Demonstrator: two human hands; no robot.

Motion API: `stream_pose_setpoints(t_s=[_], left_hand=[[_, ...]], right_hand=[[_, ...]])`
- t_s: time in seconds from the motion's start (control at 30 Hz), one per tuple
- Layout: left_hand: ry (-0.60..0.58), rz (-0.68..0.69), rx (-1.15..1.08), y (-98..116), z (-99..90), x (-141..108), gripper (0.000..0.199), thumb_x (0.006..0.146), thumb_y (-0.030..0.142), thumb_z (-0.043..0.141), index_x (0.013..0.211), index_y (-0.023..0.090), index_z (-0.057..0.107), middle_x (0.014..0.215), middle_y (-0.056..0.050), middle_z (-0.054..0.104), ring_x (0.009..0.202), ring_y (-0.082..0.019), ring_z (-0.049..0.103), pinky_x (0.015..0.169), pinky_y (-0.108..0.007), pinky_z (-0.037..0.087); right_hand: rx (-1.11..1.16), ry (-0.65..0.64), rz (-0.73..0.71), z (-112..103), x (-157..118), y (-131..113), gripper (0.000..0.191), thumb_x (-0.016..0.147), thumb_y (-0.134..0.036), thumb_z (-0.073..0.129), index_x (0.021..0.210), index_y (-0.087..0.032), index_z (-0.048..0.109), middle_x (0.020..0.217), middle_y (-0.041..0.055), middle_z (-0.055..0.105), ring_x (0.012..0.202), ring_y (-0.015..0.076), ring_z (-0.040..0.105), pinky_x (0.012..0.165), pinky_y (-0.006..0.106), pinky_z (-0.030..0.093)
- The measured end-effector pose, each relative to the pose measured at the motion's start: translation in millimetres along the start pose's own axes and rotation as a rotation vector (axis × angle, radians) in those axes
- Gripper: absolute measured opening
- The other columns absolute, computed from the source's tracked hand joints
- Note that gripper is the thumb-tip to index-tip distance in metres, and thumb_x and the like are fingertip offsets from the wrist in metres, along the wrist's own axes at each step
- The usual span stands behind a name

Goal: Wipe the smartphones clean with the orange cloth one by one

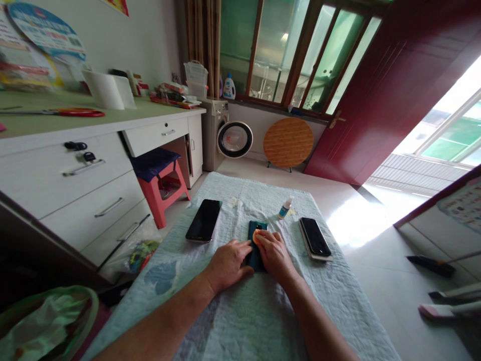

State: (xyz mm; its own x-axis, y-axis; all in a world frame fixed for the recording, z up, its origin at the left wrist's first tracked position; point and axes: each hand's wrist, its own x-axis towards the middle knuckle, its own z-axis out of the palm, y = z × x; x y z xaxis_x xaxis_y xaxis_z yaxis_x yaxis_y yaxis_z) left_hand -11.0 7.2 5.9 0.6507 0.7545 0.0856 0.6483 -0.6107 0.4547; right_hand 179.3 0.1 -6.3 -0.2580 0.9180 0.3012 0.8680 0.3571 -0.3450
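A dark teal phone (256, 260) lies back side up on the light blue quilted cloth (240, 321), its camera block toward the far end. My left hand (231, 263) grips the phone along its left edge, thumb near the close end. Pinched in my right hand (274, 253) is a small orange pad (257, 236), pressed on the phone's back beside the camera block; fingers partly cover it. To the left lies a larger black phone (205, 219), screen up. On the right another black phone (315, 236) rests on a pale flat thing. A small spray bottle (285, 207) stands beyond my right hand.
Left of the cloth are a white drawer desk (93, 175), a red stool (160, 195) and a lined bin (90, 311). Farther off stand a washing machine (216, 130) with its door open and a round wooden tabletop (288, 142). A broom (432, 265) lies right.
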Motion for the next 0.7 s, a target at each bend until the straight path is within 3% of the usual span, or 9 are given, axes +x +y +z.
stream_pose_setpoints(t_s=[0.3, 0.7], left_hand=[[-0.005, -0.016, -0.016, -2, 0.3, 0, 0.045, 0.079, 0.037, 0.071, 0.120, 0.020, 0.064, 0.139, -0.007, 0.056, 0.119, -0.031, 0.056, 0.102, -0.040, 0.045], [-0.021, -0.035, -0.023, 0, -1.8, 0, 0.046, 0.079, 0.038, 0.072, 0.122, 0.022, 0.064, 0.140, -0.007, 0.056, 0.121, -0.031, 0.055, 0.103, -0.041, 0.044]], right_hand=[[-0.072, 0.047, 0.102, -1, -1, -1, 0.028, 0.098, -0.020, 0.039, 0.100, -0.022, 0.066, 0.113, 0.0045, 0.064, 0.097, 0.0184, 0.054, 0.092, 0.031, 0.039], [-0.097, -0.046, 0.243, -19, -11, -12, 0.020, 0.093, -0.018, 0.045, 0.084, -0.021, 0.062, 0.084, 0.0050, 0.062, 0.085, 0.0180, 0.056, 0.079, 0.027, 0.038]])
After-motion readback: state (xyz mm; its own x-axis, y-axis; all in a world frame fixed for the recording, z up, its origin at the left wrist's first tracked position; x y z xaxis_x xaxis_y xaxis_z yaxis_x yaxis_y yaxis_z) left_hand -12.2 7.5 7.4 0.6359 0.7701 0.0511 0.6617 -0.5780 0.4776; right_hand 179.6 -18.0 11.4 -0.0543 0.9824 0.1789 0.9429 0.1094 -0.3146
